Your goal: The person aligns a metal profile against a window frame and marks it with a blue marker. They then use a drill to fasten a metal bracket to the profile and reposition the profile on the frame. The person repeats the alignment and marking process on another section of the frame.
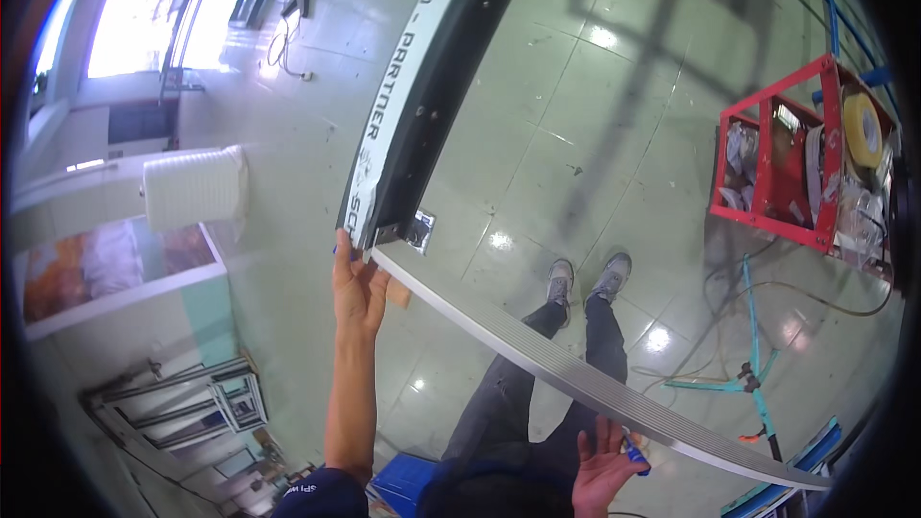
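A long ribbed silver metal profile (537,350) runs diagonally across in front of me. Its far left end meets a dark frame profile (436,105), which has a printed white protective film along one side. At this corner my left hand (360,293) is closed round the end of the dark frame profile, thumb up along its outer side. A tan block (397,293) shows beside those fingers. Under the ribbed profile, near its right part, my right hand (606,470) has its palm up and fingers raised to the lower edge. A small blue tool (636,457) sits against its thumb; its tip is hidden.
A red metal rack (775,216) with yellow tape (863,129) stands at the right. Below it are a turquoise stand (751,379) and a loose cable (835,307). A white foam roll (197,187) and stacked frames (182,403) are at the left; a blue box (403,482) is near my legs.
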Action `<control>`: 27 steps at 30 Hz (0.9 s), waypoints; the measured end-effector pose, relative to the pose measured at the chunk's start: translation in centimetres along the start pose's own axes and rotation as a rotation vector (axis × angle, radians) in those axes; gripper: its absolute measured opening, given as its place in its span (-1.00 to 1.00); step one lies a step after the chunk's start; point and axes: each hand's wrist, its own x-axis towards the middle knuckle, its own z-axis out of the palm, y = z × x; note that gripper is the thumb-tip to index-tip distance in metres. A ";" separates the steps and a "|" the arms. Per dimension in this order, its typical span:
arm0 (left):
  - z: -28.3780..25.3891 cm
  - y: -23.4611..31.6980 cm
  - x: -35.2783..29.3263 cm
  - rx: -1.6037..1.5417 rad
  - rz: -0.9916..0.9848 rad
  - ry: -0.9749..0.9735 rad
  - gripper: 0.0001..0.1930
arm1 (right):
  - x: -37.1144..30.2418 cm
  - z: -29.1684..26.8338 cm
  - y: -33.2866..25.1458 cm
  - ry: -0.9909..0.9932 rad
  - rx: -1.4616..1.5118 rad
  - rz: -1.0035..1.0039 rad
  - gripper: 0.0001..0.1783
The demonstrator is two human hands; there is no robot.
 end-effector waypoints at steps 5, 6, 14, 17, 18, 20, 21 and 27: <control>1.6 -1.4 -0.3 0.006 -0.040 -0.041 -0.43 | 3.1 -0.1 -0.8 0.045 -0.018 -0.189 0.20; 1.0 -1.1 0.1 0.012 -0.056 -0.079 -0.42 | 3.4 2.7 -1.0 -0.005 -0.028 -0.192 0.26; 0.2 0.6 0.3 0.205 -0.107 -0.209 -0.37 | 6.0 2.5 1.9 0.086 0.086 -0.452 -0.04; -0.4 -0.7 0.8 0.228 -0.106 -0.228 -0.32 | 6.9 1.9 1.9 0.063 0.090 -0.491 -0.08; -0.8 -0.8 0.7 0.206 -0.108 -0.249 -0.35 | 7.3 1.9 1.7 -0.042 0.160 -0.513 -0.10; -1.3 -0.4 0.5 0.180 -0.096 -0.249 -0.38 | 7.3 2.3 1.7 0.074 0.144 -0.498 -0.08; -1.3 -0.3 0.6 0.163 -0.091 -0.257 -0.40 | 7.2 2.8 1.8 0.141 0.125 -0.492 -0.08; -2.9 -1.4 1.1 0.251 0.015 -0.318 -0.41 | 7.7 3.9 2.2 0.296 0.080 -0.520 0.06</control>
